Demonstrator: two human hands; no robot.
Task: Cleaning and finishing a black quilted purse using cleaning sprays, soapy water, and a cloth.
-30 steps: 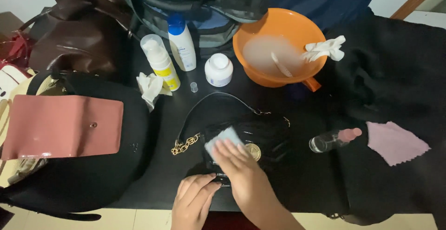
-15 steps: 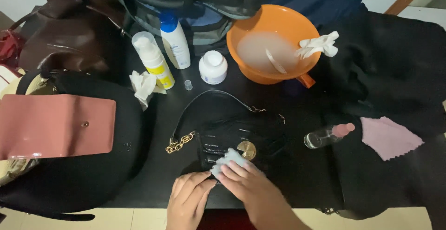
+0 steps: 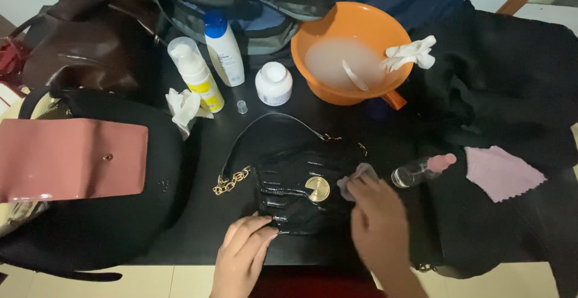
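L hand [image 3: 244, 247] flat, fingers spread on near edge of black handbag [image 3: 295, 192] at table front-centre. R hand [image 3: 376, 223] pinches pale cloth [image 3: 355, 180] against bag's right side. Beyond: small spray bottle [image 3: 421, 171], orange bowl [image 3: 349, 51].

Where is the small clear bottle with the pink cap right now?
In the head view, the clear bottle with the pink cap lies on its side right of centre, between the black handbag and the pink cloth, just beyond the right hand.
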